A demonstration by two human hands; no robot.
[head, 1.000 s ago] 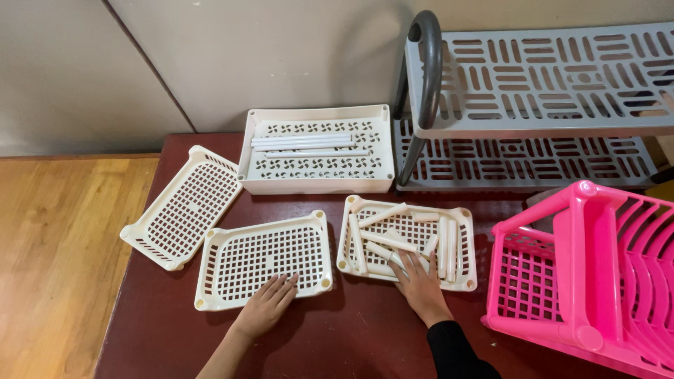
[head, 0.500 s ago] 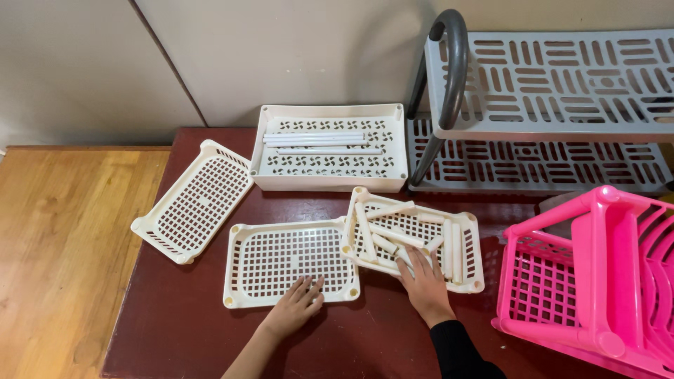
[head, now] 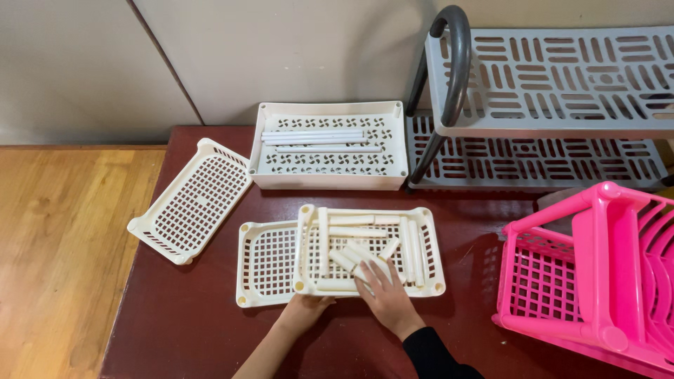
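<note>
Trays: four cream perforated plastic trays are laid out on the dark red-brown table top [head: 182, 316]; none is seen joined to another by posts.
Work done: the cream mesh tray holding loose short cream tubes [head: 421, 242] is set partly over the second cream mesh tray [head: 263, 263], its left edge overlapping that tray's right half.
Work left: judged from the layout, every tube is loose and no post is stood upright in a corner socket, so the greater part of the work appears undone.
Short cream plastic tubes [head: 351, 231]: a dozen or so are heaped inside the upper tray, some lengthwise, some crosswise.
Right hand [head: 382, 295]: laid flat and spread at the tray's 6 o'clock edge, fingertips resting on the nearest tubes; nothing is closed in the fingers.
Left hand [head: 305, 304]: pressed against the tray's near-left corner, at 7 o'clock of the tray; whether the rim is pinched or merely steadied cannot be told, as the fingers are hidden beneath it.
Tubes relative to grip: the heap lies at 12 o'clock of the right hand, touching its fingertips.
Third cream mesh tray [head: 193, 203]: set askew at 10 o'clock of the hands, well apart.
Deep cream slotted tray [head: 326, 161]: at 12 o'clock, long white rods [head: 316, 137] lying in it.
Grey slotted plastic rack [head: 554, 77]: at 2 o'clock.
Bright pink plastic rack [head: 597, 274]: at 3 o'clock, tipped on its side.
</note>
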